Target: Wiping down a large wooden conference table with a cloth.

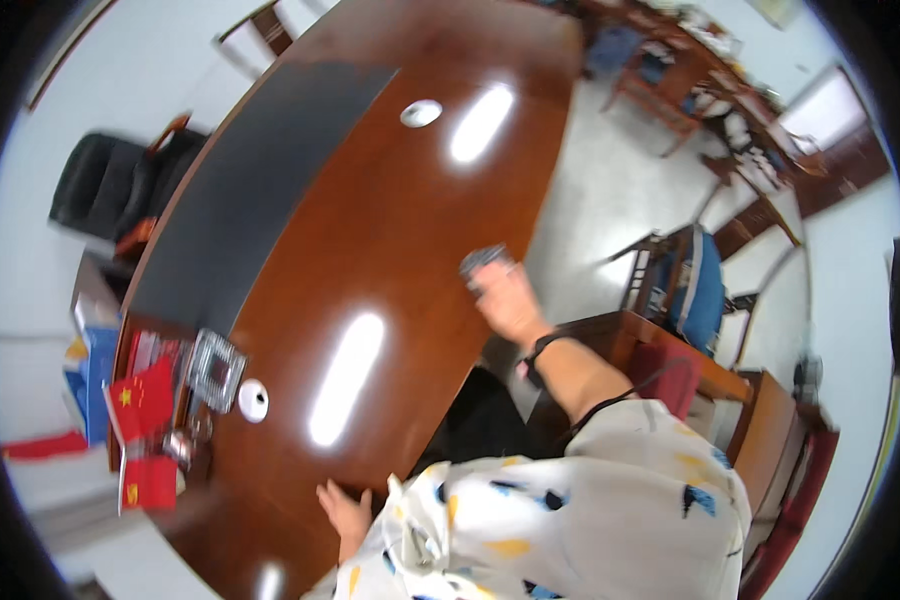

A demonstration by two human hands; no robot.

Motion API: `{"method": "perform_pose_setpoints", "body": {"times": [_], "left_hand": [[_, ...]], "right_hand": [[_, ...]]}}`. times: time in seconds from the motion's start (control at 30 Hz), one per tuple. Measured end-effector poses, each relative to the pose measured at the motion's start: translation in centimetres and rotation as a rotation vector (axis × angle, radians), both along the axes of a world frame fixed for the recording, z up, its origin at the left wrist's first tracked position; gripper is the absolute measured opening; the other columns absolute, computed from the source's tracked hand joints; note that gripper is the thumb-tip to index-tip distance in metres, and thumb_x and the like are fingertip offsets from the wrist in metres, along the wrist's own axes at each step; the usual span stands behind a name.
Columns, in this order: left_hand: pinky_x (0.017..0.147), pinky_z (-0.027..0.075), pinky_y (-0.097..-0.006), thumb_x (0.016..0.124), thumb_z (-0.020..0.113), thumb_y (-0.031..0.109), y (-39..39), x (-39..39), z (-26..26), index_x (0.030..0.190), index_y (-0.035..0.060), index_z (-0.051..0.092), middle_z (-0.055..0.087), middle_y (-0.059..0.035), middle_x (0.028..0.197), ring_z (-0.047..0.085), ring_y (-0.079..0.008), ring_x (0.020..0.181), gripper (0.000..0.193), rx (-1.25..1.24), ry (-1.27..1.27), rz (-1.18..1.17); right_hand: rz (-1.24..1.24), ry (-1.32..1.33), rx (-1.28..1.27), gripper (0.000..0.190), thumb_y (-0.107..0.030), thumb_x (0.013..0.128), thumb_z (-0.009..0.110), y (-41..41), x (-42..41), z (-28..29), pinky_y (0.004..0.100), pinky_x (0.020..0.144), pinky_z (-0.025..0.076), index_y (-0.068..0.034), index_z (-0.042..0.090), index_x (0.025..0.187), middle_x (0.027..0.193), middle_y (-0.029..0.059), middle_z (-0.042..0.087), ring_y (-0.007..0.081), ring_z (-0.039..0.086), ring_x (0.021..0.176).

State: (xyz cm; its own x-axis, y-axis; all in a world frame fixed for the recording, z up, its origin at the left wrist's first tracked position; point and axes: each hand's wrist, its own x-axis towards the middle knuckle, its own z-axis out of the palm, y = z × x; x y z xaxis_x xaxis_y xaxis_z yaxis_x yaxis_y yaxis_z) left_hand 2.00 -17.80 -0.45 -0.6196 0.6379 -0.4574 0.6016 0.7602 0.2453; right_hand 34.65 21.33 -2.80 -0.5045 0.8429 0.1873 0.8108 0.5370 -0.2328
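My right hand [508, 300] reaches out over the brown wooden desk [390, 247] near its right-hand edge. It grips a small dark grey item [486, 261], perhaps a cloth, too blurred to name surely. A black band circles that wrist. Close to my body, my left hand [347, 510] rests on the desk top with its fingers apart and nothing in them. The desk surface is glossy and reflects long ceiling lights.
Left on the desk are a clear glass ashtray [217, 371], small red flags [142, 397] and a white round cable cover [253, 400]. Another cover [421, 113] lies farther off. Beyond the left edge is a black chair [105, 184]; a blue-backed chair [697, 289] stands right.
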Motion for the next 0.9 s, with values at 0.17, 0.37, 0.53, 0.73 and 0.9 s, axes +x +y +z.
{"method": "perform_pose_setpoints", "body": {"times": [0.17,0.37,0.53,0.73,0.9], "left_hand": [[0.111,0.028,-0.0506,0.075,0.077,0.034,10.1,5.1,0.4,0.145,-0.0023,0.022,0.013,-0.0336,0.15,0.019,-0.0484,0.139,0.096,-0.092,-0.042,-0.077],[0.114,0.025,-0.0454,0.072,0.076,0.049,17.0,7.8,1.1,0.148,-0.0069,0.003,-0.005,-0.0409,0.148,0.01,-0.0568,0.137,0.119,-0.483,-0.095,-0.027],[0.112,0.029,-0.0437,0.072,0.076,0.048,17.4,7.7,1.8,0.148,-0.0056,0.001,-0.006,-0.0391,0.149,0.008,-0.0554,0.139,0.12,-0.539,-0.129,-0.055],[0.113,0.028,-0.0421,0.072,0.076,0.047,17.3,7.1,2.0,0.15,-0.0011,0.002,-0.006,-0.035,0.152,0.007,-0.0516,0.141,0.118,-0.564,-0.14,-0.064],[0.114,0.028,-0.0421,0.073,0.075,0.047,16.9,6.8,2.2,0.151,0.0014,0.0,-0.009,-0.0349,0.151,0.006,-0.0517,0.141,0.117,-0.559,-0.168,-0.09]], "right_hand": [[-0.226,0.018,0.044,0.055,-0.023,0.084,0.06,15.3,8.4,-3.7,0.0512,0.104,0.032,-0.008,0.046,0.135,0.134,0.0119,0.049,0.0305,0.042,0.128],[-0.695,-0.041,0.14,0.056,-0.033,0.089,0.055,24.1,0.7,-5.1,0.0542,0.107,0.026,-0.008,0.044,0.138,0.138,0.0114,0.047,0.027,0.038,0.133],[0.027,0.188,0.112,0.036,-0.017,0.079,0.057,16.2,-11.1,-0.9,0.0505,0.095,0.036,-0.007,0.057,0.114,0.113,0.0107,0.057,0.0291,0.052,0.109],[0.802,0.314,-0.041,0.044,-0.02,0.078,0.061,0.4,-13.2,-2.9,0.0517,0.101,0.035,-0.012,0.059,0.121,0.114,0.0069,0.059,0.0239,0.053,0.114],[0.774,0.008,-0.059,0.042,-0.022,0.076,0.064,8.3,-9.7,0.7,0.0471,0.098,0.038,-0.016,0.06,0.117,0.113,0.0036,0.058,0.0229,0.053,0.109]]}}
